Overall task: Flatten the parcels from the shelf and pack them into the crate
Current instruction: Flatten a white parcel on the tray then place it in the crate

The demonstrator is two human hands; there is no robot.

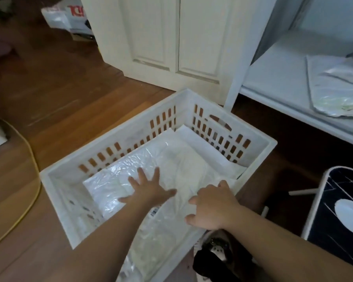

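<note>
Both hands work inside a white slatted crate on a wood floor: left hand w/ fingers spread flat, pressing down on the top parcel, a clear-plastic-wrapped pack; right hand beside it, fingers bent over the parcel's near-right edge by the crate wall — whether it grips or only pushes can't be told. The top parcel lies at a slant on at least two other white parcels stacked toward the far corner, approx. half the crate's depth filled. Risks, as judged: the slick film may slide under the palm, so the pack shifts rather than flattens; trapped air may spring it back once pressure lifts; the slanted lie may leave a corner riding up the wall, costing room for later packs; hard pressing near the edge could split the wrap. Further back, one more silver-white parcel waits on the white shelf, right of the cupboard doors; a yellow cable runs along the floor at left — a trip hazard on the next reach.
</note>
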